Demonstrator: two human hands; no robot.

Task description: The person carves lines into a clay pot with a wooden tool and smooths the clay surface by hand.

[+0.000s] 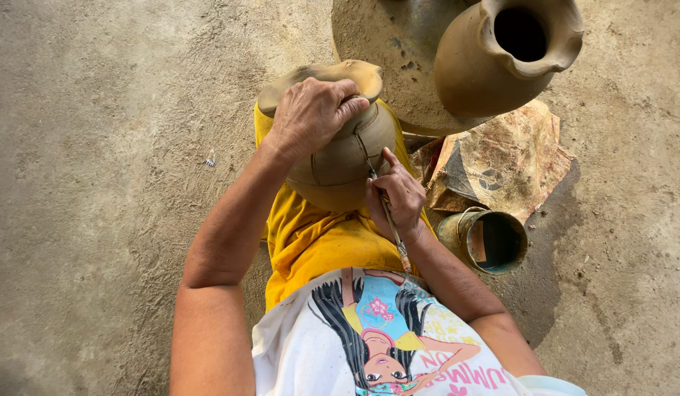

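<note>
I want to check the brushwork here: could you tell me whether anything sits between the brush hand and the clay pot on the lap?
Nothing visible does. The right hand holds the thin brush directly against the clay pot, while the left hand grips its rim.

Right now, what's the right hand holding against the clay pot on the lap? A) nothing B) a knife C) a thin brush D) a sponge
C: the right hand pinches a thin brush with its tip against the side of the clay pot, while the left hand grips the pot's rim.
</note>
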